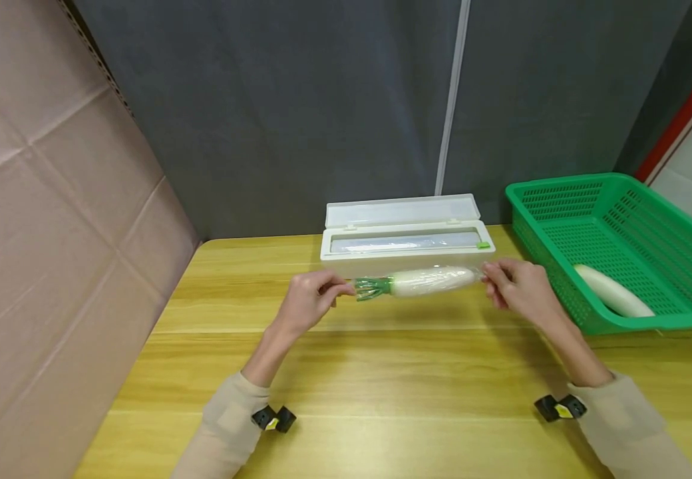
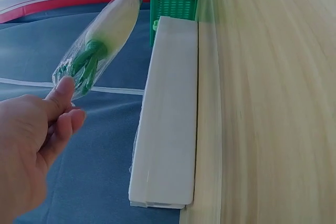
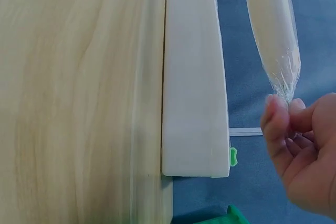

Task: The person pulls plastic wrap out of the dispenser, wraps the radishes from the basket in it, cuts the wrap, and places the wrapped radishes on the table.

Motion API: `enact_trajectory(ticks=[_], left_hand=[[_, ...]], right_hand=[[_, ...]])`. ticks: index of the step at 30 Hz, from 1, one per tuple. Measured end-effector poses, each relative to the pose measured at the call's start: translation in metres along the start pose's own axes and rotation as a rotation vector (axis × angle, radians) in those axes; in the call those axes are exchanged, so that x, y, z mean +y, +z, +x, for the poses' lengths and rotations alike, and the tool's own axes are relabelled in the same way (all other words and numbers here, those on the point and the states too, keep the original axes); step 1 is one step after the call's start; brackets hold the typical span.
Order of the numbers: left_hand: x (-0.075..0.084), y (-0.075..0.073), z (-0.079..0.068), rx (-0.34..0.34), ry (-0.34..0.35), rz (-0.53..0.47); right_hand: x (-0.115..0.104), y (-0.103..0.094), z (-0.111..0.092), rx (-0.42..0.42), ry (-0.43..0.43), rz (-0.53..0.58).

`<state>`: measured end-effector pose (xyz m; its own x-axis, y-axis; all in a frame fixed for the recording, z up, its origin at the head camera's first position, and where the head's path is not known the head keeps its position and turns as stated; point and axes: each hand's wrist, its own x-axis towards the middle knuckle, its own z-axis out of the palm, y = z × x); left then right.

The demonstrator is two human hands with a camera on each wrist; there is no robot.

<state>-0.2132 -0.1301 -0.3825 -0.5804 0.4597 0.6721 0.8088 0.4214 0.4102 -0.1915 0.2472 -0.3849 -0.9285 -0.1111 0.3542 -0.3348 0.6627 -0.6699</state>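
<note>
A white radish with cut green stems, wrapped in clear plastic film, hangs level above the table between both hands. My left hand pinches the film at the leafy end, thumb against fingers. At the tapered end, my right hand pinches the gathered film. In the left wrist view the film stretches past the stems to the left thumb. The right wrist view shows the twisted film end between right thumb and fingers. Just behind the radish stands a white cling film box, its lid raised.
A green plastic basket stands at the right, with another white radish lying inside. The film box has a green slider at its right end. A dark curtain hangs behind the wooden table.
</note>
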Motion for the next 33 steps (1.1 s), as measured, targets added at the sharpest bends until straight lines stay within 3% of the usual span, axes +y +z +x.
enact_trajectory(ticks=[6, 13, 18, 22, 28, 33], left_hand=[[0.001, 0.001, 0.001, 0.047, -0.060, -0.167], [0.007, 0.003, 0.003, 0.120, -0.160, -0.327], [0.010, 0.003, 0.004, 0.175, -0.217, -0.420], [0.011, 0.004, 0.006, 0.196, -0.250, -0.466], [0.014, 0.005, 0.009, 0.228, -0.327, -0.536], [0.017, 0.005, 0.012, 0.251, -0.373, -0.590]], right_hand=[[-0.003, -0.001, 0.003, -0.033, 0.041, 0.171], [-0.005, -0.003, 0.002, -0.152, 0.126, 0.432], [-0.007, -0.001, 0.000, -0.188, 0.151, 0.575], [-0.008, 0.003, -0.001, -0.248, 0.110, 0.550], [-0.014, 0.009, -0.003, -0.415, 0.073, 0.383], [-0.019, 0.016, -0.003, -0.443, 0.033, 0.329]])
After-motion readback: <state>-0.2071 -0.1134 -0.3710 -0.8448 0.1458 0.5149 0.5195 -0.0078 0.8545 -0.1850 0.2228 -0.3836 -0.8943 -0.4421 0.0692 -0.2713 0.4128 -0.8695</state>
